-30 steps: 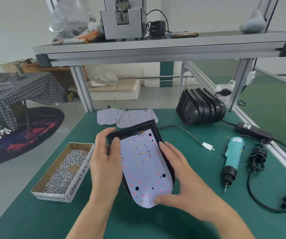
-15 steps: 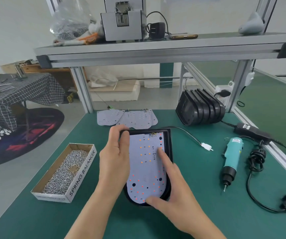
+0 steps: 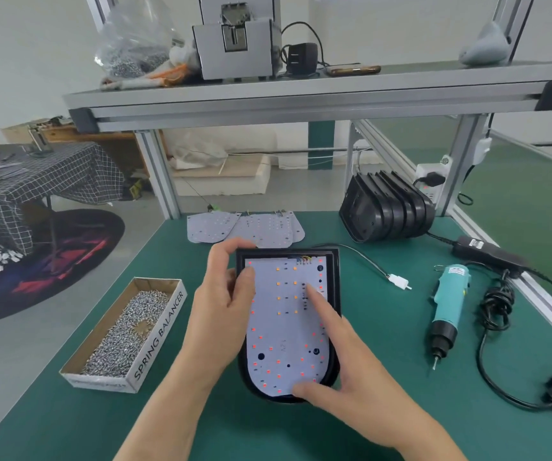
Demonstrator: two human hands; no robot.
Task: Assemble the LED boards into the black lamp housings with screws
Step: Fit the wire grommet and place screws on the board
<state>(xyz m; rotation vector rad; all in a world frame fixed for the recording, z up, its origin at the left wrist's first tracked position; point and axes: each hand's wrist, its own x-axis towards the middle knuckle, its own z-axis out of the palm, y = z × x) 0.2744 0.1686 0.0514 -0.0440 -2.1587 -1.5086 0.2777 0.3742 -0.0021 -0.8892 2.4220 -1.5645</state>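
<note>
A second ago I held the housing (image 3: 333,281) tipped up, and the board (image 3: 284,331) sat crooked in it and stuck out at the bottom. Now the housing lies flat on the bench (image 3: 394,387), right in front of me, and the board lies straight inside it. I think the board is nearly in its place, so the screws come next.

My left hand (image 3: 224,311) grips the housing at its 10 o'clock corner. The fingers curl over the top edge and the thumb lies on the board. My right hand (image 3: 351,371) holds nothing. Its pointing finger is straight and presses the board near 3 o'clock, and its thumb presses the board's edge at 6 o'clock.

The box (image 3: 154,347) of screws (image 3: 125,331) is at 9 o'clock from the housing. The screwdriver (image 3: 447,304) lies at 3 o'clock, untouched. More boards (image 3: 244,224) wait at 12 o'clock, and more housings (image 3: 387,211) stand at 1 o'clock.
</note>
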